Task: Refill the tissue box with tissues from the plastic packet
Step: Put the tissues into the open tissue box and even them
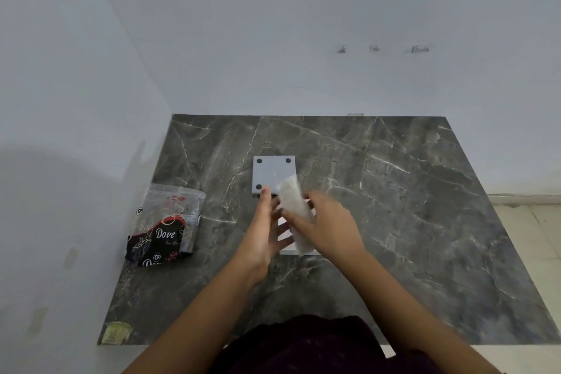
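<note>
My right hand (329,229) is shut on a stack of white tissues (291,197), held tilted above the table's middle. My left hand (262,232) is beside the stack with fingers spread, its fingertips close to the stack's left edge; whether they touch it is unclear. Below both hands lies the white tissue box (299,251), mostly hidden. Just behind the hands rests a white square panel (273,171) with black round feet at its corners. The plastic packet (164,228), clear with a dark "Dove" print, lies flat at the left, apart from both hands.
The dark marble table (394,222) stands in a corner, with white walls (76,100) at the left and back. Its right edge borders a pale tiled floor (531,222). A small green sticker (115,332) marks the near left corner.
</note>
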